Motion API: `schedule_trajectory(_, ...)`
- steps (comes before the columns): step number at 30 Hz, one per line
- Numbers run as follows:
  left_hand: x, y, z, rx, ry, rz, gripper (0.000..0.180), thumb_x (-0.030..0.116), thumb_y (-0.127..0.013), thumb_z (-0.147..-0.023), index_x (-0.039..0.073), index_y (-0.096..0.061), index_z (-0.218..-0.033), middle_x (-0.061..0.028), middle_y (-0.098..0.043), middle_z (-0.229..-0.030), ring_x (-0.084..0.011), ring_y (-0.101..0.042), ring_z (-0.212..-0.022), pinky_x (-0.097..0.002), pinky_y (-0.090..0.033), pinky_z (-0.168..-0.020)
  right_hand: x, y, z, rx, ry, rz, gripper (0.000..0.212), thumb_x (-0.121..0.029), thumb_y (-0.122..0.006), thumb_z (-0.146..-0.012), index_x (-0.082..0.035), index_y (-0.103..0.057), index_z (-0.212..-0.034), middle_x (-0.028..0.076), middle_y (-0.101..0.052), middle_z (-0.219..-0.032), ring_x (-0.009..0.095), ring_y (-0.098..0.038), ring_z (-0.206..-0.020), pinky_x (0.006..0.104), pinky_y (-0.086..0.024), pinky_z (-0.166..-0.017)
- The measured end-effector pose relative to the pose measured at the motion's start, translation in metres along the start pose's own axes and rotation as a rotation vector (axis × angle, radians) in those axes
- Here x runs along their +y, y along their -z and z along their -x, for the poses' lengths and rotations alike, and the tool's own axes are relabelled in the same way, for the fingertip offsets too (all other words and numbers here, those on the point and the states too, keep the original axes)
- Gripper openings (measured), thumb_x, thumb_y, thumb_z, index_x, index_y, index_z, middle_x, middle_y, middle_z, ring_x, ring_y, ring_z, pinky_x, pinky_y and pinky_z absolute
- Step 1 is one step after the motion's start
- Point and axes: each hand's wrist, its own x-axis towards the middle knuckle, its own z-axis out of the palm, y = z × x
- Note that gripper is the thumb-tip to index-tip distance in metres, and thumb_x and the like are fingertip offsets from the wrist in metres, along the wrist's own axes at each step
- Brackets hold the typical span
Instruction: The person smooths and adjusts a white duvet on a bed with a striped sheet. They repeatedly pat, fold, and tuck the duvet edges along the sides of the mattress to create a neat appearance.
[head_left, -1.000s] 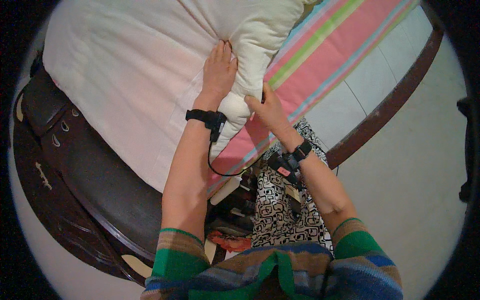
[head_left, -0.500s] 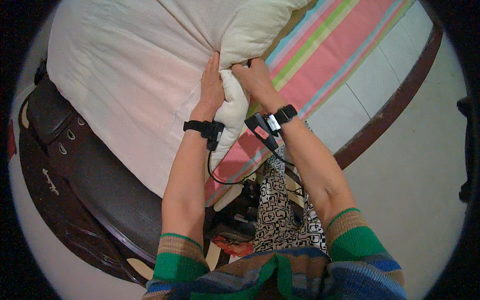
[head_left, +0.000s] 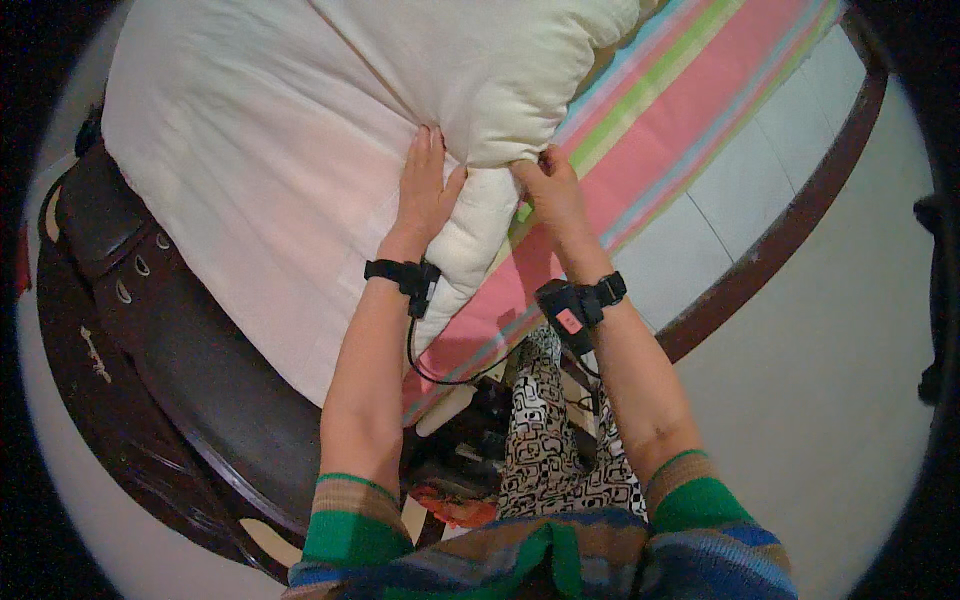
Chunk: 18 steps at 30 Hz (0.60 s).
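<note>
A thick cream quilt (head_left: 250, 180) covers the left and middle of the bed, with its puffy edge running down between my hands. My left hand (head_left: 428, 190) lies flat on it, fingers stretched and thumb apart, beside a crease. At the quilt's right edge, my right hand (head_left: 555, 200) has its fingers bent and closed on the fabric; part of the grip is hidden behind the hand. Beneath that edge shows a striped sheet (head_left: 660, 130) in pink, green, yellow and blue.
White boards (head_left: 690, 235) show beside the sheet, bordered by a brown bed rail (head_left: 770, 270). A dark padded headboard or footboard (head_left: 230, 365) curves along the left. Black wrist devices (head_left: 570, 312) trail a cable. Dark items lie by my patterned trousers (head_left: 540, 440).
My right hand has moved right and toward me, with the quilt's edge bulging further right over the sheet. My left hand has shifted slightly toward me, still flat on the quilt.
</note>
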Motion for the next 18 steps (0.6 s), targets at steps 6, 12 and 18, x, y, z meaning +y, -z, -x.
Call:
schedule_trajectory(6, 0.002, 0.002, -0.004, -0.056, 0.056, -0.077, 0.061, 0.026, -0.048, -0.091, -0.006, -0.026, -0.138, -0.0281, -0.025, -0.142, -0.0425, -0.025, -0.131, -0.0444, -0.023, -0.109, -0.062, -0.03, 0.009, 0.103, 0.043, 0.157, 0.048, -0.024, -0.065, -0.072, 0.005, -0.054, -0.109, 0.02, -0.062, -0.101, 0.027, -0.062, -0.09, 0.0366, -0.048, -0.08)
schedule_trajectory(12, 0.012, 0.016, -0.007, -0.087, 0.184, 0.074, 0.062, 0.027, -0.048, -0.091, -0.005, -0.026, -0.138, -0.0274, -0.026, -0.142, -0.0392, -0.027, -0.131, -0.0408, -0.024, -0.108, -0.024, -0.001, 0.049, 0.228, -0.045, -0.093, 0.032, -0.011, -0.061, -0.076, 0.001, -0.056, -0.105, 0.012, -0.063, -0.096, 0.021, -0.063, -0.081, 0.0324, -0.052, -0.066)
schedule_trajectory(18, 0.065, 0.032, -0.011, 0.347, 0.025, -0.048, 0.059, 0.026, -0.049, -0.09, 0.001, -0.029, -0.14, -0.0243, -0.028, -0.143, -0.0369, -0.029, -0.132, -0.0439, -0.024, -0.108, -0.011, 0.008, 0.033, 0.245, -0.149, -0.233, 0.026, -0.008, -0.059, -0.078, 0.0, -0.052, -0.102, 0.007, -0.059, -0.083, 0.016, -0.056, -0.065, 0.0312, -0.048, -0.054)
